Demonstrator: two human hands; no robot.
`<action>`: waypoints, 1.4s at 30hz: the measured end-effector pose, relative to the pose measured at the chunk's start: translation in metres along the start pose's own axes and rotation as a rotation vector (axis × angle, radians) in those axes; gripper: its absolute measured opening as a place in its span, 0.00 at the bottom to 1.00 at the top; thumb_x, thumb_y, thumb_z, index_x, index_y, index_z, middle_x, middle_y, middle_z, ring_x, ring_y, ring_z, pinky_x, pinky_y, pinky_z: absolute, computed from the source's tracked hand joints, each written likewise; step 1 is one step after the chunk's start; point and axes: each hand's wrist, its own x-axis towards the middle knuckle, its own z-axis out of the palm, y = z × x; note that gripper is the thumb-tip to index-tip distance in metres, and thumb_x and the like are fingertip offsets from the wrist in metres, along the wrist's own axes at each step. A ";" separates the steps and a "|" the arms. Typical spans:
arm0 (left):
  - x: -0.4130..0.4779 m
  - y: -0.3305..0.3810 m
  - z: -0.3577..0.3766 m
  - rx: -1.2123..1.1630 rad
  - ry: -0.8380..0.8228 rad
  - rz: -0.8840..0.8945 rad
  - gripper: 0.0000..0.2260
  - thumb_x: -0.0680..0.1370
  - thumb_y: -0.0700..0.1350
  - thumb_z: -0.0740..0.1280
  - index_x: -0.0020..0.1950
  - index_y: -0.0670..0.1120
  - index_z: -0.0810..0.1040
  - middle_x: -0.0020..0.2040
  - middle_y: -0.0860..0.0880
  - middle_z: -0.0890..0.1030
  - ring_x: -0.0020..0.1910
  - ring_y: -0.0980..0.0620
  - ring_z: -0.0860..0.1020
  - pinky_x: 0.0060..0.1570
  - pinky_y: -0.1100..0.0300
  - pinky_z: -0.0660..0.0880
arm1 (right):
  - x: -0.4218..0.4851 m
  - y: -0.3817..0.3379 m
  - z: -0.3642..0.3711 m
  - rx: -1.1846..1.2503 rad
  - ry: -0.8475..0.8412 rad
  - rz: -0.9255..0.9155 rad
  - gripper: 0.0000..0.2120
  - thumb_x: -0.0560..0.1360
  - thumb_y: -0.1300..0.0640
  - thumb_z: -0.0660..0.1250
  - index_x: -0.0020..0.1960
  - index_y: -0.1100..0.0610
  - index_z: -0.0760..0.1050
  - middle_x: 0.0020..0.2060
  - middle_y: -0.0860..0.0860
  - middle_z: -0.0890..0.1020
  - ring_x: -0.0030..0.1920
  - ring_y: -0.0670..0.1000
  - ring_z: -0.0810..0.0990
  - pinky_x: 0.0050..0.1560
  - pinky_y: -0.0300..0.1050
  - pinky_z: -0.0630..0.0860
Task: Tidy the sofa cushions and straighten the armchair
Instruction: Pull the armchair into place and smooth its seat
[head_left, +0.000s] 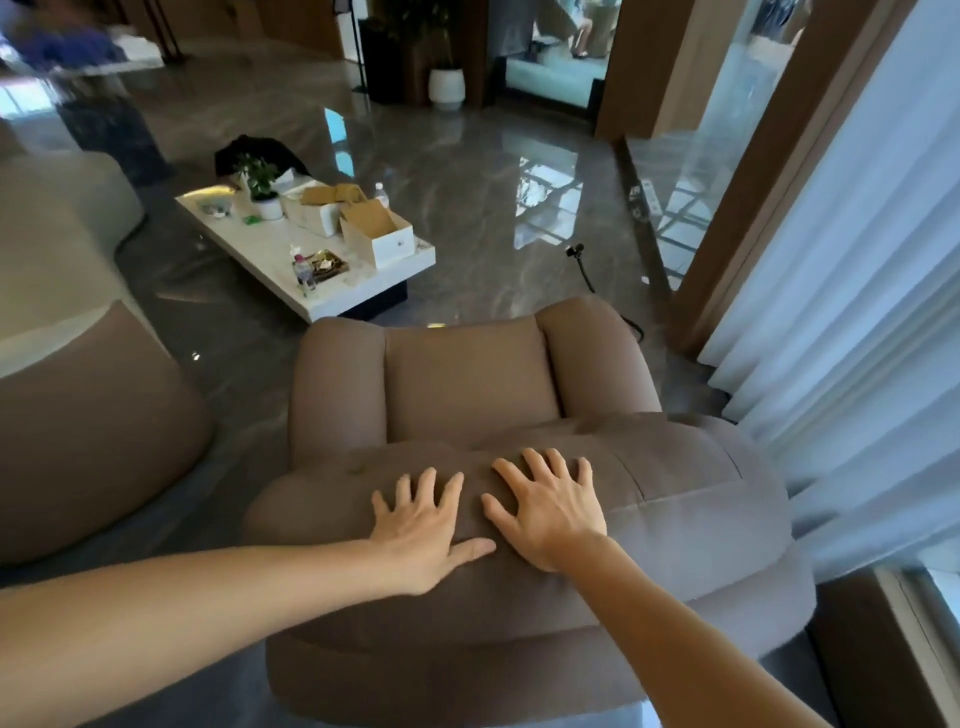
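A brown padded armchair (467, 384) fills the lower middle of the view, seen from behind its backrest. My left hand (426, 525) lies flat on top of the backrest with fingers spread. My right hand (550, 512) rests flat beside it, fingers apart, thumbs nearly touching. Neither hand holds anything. The seat and both armrests show beyond the backrest. A grey and brown sofa (78, 395) stands at the left edge.
A white low table (270, 260) with open cardboard boxes, a small potted plant and bottles stands ahead on the glossy grey floor. White curtains (857, 312) hang close on the right. A black cable (587, 270) lies on the floor beyond the armchair.
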 end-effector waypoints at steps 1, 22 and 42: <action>-0.001 0.004 0.003 0.010 0.004 -0.019 0.55 0.57 0.78 0.35 0.80 0.52 0.42 0.80 0.43 0.47 0.77 0.37 0.49 0.71 0.34 0.52 | 0.002 0.004 -0.001 0.004 -0.012 -0.029 0.33 0.74 0.30 0.41 0.74 0.42 0.59 0.74 0.52 0.65 0.75 0.58 0.58 0.72 0.65 0.51; -0.006 0.171 0.046 -0.156 0.184 -0.416 0.46 0.66 0.76 0.35 0.79 0.54 0.48 0.80 0.47 0.51 0.78 0.41 0.49 0.74 0.39 0.49 | -0.016 0.144 0.004 0.024 -0.062 -0.353 0.32 0.77 0.33 0.43 0.75 0.47 0.59 0.76 0.57 0.63 0.76 0.64 0.55 0.71 0.70 0.49; 0.060 0.349 0.049 -0.160 0.285 -0.380 0.37 0.73 0.70 0.37 0.79 0.56 0.42 0.81 0.47 0.44 0.79 0.45 0.44 0.75 0.42 0.45 | 0.041 0.351 -0.034 -0.021 -0.058 -0.547 0.31 0.76 0.30 0.45 0.76 0.39 0.60 0.77 0.50 0.63 0.78 0.55 0.55 0.76 0.59 0.47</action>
